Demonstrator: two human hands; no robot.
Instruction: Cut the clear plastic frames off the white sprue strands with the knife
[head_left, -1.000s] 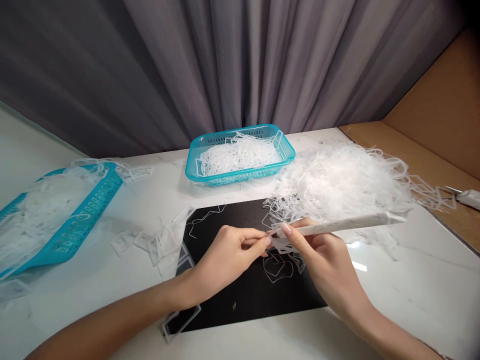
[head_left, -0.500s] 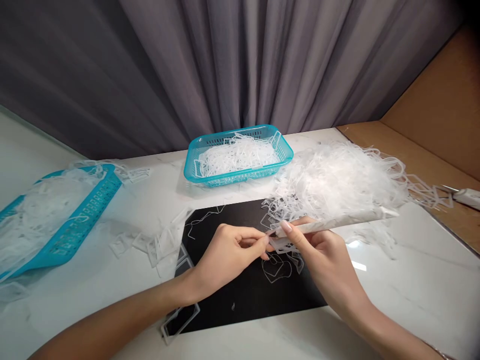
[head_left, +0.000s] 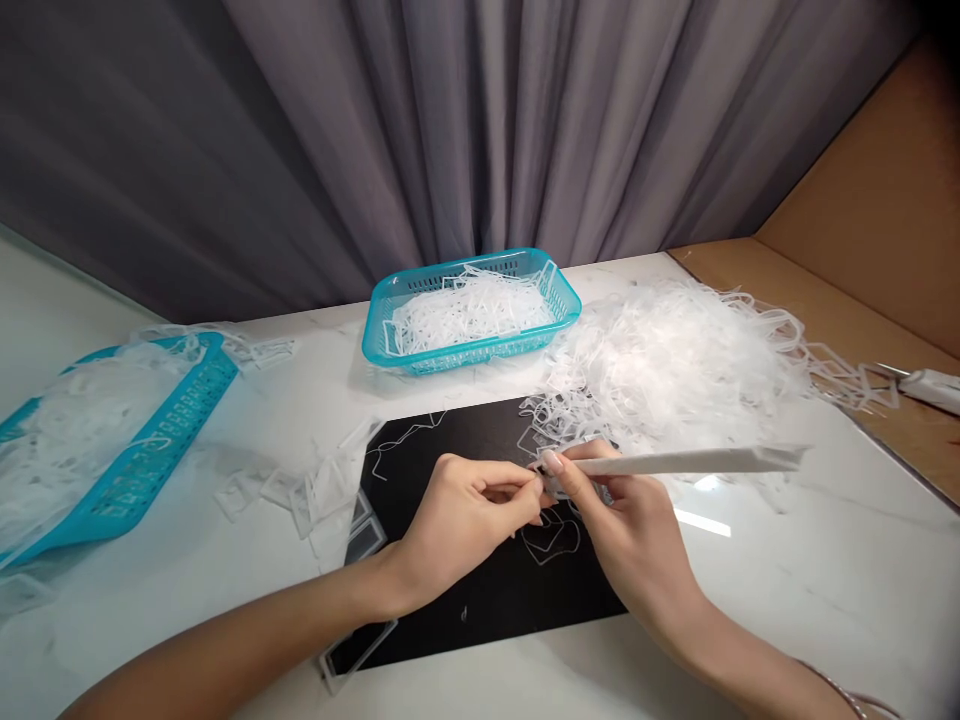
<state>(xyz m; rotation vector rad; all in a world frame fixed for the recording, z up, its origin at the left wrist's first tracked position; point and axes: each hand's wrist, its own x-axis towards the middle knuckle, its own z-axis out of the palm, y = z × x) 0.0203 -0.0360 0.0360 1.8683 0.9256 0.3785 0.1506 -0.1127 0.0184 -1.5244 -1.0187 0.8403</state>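
Observation:
Both hands meet over a black mat (head_left: 487, 590) on a white table. My right hand (head_left: 622, 535) grips a long white paper-wrapped tool (head_left: 697, 461) that points right, its tip at a small clear plastic frame piece (head_left: 551, 483). My left hand (head_left: 465, 520) pinches that same clear piece from the left, fingertips touching the right thumb. A thin clear plastic loop (head_left: 551, 540) lies on the mat just below the hands.
A large heap of white plastic strips (head_left: 675, 360) lies behind the right hand. A teal basket (head_left: 469, 310) of strips stands at the back centre, another teal basket (head_left: 112, 440) at the left. Loose clear frames (head_left: 315, 490) lie left of the mat. Cardboard (head_left: 862, 260) at the right.
The tool has tilted to lie nearly level, and both hands have shifted slightly down and left, still closed on the small clear piece.

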